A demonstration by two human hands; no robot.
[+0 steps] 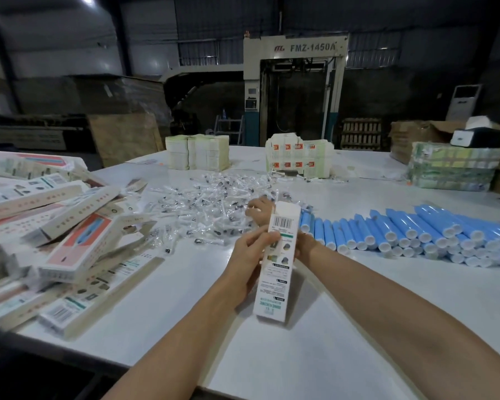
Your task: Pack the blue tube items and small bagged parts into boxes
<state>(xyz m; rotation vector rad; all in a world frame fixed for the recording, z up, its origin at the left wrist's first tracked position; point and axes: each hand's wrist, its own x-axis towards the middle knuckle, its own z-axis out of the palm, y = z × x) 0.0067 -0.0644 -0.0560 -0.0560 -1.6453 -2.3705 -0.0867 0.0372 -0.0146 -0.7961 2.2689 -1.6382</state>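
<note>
Our left hand [251,255] curls its fingers [267,237] round the middle of a white box [274,281], held nearly upright with its top flap open. Just behind the box, our right hand [259,209] reaches into the small bagged parts [202,197]. Its fingers bend down among them, and we cannot tell whether they pinch one. Right of our hands lie blue tubes [416,229] in rows on the table [358,313], and to the left is a heap of boxes [70,241].
</note>
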